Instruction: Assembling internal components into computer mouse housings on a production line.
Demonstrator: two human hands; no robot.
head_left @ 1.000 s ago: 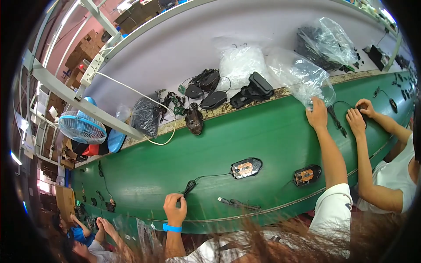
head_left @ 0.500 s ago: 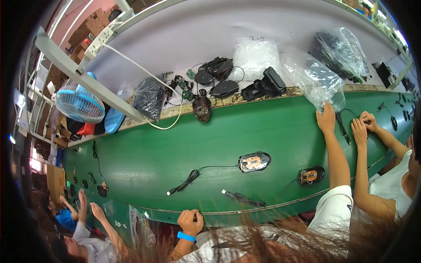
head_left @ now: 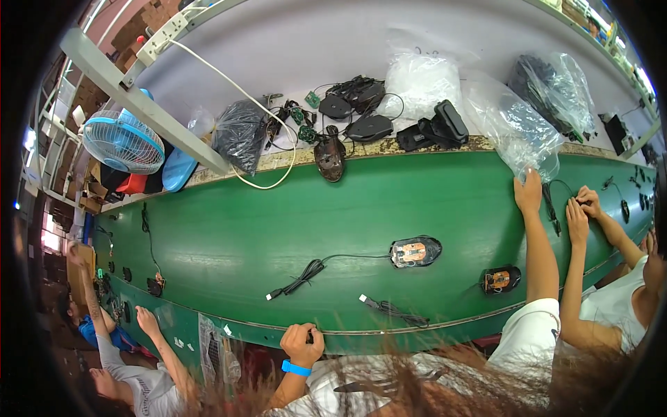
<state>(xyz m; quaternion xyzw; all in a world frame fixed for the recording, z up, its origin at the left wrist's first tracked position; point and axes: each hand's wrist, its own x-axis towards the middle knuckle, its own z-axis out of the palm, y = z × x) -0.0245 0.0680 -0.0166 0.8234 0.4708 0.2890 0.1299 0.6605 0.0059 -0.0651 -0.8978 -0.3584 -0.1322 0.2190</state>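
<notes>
- my left hand (head_left: pixel 302 345) curls nearly closed around a small dark object (head_left: pixel 310 335)
- my right hand (head_left: pixel 529 192) touches a crinkled, clear plastic bag (head_left: pixel 513 131); how open, i cannot tell

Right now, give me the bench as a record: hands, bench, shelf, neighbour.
left hand: near bench edge, curled around a small dark item, mostly hidden
right hand: at near end of clear plastic bag; grip unclear
green bench: two opened mice, one coiled loose cable nearer the person
back shelf: white-filled bag, black mouse parts
right neighbour: both hands close together
</notes>
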